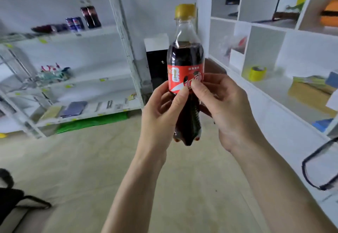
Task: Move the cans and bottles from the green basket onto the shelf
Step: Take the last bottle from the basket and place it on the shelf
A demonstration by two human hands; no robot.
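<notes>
While both hands clasp it from opposite sides, the cola bottle [185,68] stands upright in mid-air at the centre of the view, its long axis vertical, yellow cap up and base down. The left hand [161,112] wraps the lower body from the left with its thumb pressed on the red label; the right hand [225,110] closes on it from the right, thumb likewise on the label, so each hand is clamped on the bottle and neither is free.

The move to come turns on where the shelf [76,33] lies from this grip: it stands well apart, up and to the left of the bottle, with dark bottles [90,17] and blue cans [75,24] already lined on its upper board. The left hand is on the nearer side, so I judge it the likelier one to carry the bottle across, staying upright, to the bare stretch of board beside those bottles. The green basket cannot be made out for certain.
</notes>
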